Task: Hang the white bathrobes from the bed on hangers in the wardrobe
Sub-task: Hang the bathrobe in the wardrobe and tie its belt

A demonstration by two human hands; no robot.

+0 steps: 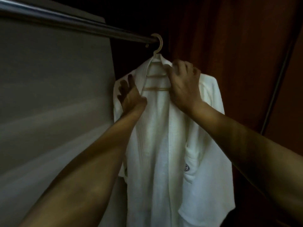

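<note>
A white bathrobe (pixel 160 131) hangs on a pale plastic hanger (pixel 158 46) whose hook sits over the dark wardrobe rail (pixel 73 22). The robe's front hangs apart, showing the hanger's crossbar inside. My left hand (pixel 129 94) lies with spread fingers against the robe's left shoulder, thumb at the lapel. My right hand (pixel 183 82) grips the collar and right shoulder near the hanger's neck, fingers curled into the cloth. A small dark emblem (pixel 186 167) shows on the robe's chest pocket.
A pale flat wall panel (pixel 54 95) fills the left side, close to the robe. Reddish-brown wardrobe wood (pixel 237 54) stands behind and to the right, with a thin metal strip (pixel 275 89) running diagonally. The scene is dim.
</note>
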